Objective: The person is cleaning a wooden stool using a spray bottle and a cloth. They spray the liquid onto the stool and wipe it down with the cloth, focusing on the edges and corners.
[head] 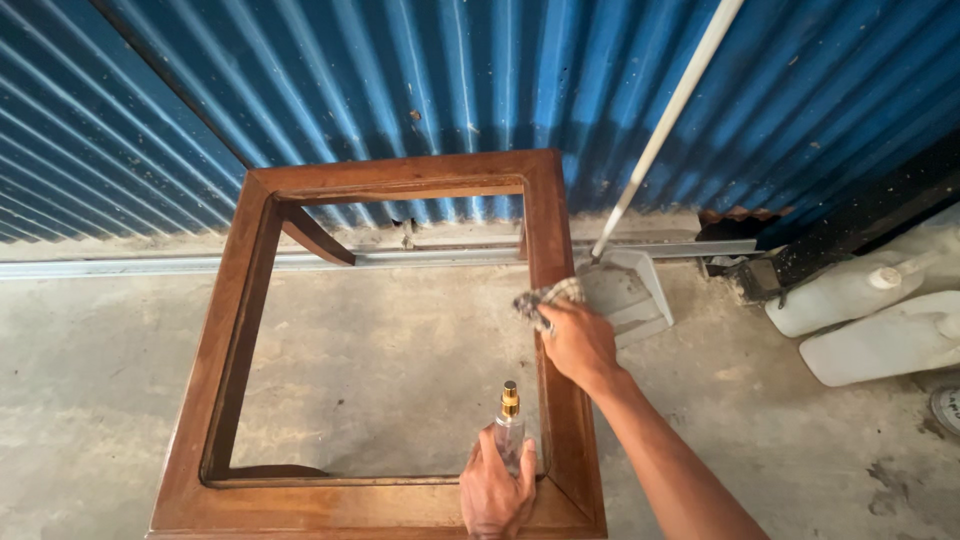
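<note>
My right hand [578,340], right of centre in the frame, has its fingers closed around a bunched cloth [545,300] and presses it on the right rail of the wooden frame [400,178], which fills the middle of the picture. My left hand [495,492], at the bottom edge, has its fingers wrapped around a clear spray bottle [509,428] with a gold cap, held upright over the frame's lower right corner. To do this well, I judge the cloth should run along the grain with even pressure, working from the corner up the rail, with the bottle's nozzle kept turned toward the wood and away from me. Limits of inspection: the frame's near edge and my left wrist are cut off at the bottom; the legs are mostly out of sight; the bottle's fill level cannot be told; the white pole [665,125] runs out at the top; the jugs [870,320] at right are cropped.
</note>
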